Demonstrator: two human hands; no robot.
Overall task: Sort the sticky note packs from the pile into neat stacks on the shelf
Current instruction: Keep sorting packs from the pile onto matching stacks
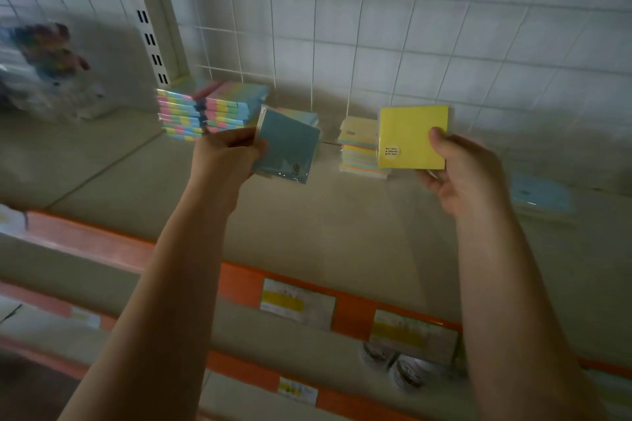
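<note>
I see the left hand (pixel 227 150) pinching a blue pack (pixel 287 147) and the right hand (pixel 461 171) pinching a yellow pack (pixel 412 137), both above the shelf (pixel 307 215). The round sticker (pixel 392 152) on the yellow pack is too small to read. Behind stand a pastel stack (pixel 359 154) and striped stacks (pixel 205 109).

Two hands are up over the shelf (pixel 307 215): the left hand (pixel 225 150) and the right hand (pixel 468 171). Each holds one pack, so two held packs: one blue pack (pixel 287 147) and one yellow pack (pixel 410 137). Three stacks stand along the shelf's back edge: two striped stacks (pixel 212 109) touching near the back left corner, one pastel stack (pixel 359 154) mid-shelf. One loose blue pack (pixel 540 195) lies toward the right edge. Three price labels (pixel 297 301) show on the orange front edges.
</note>
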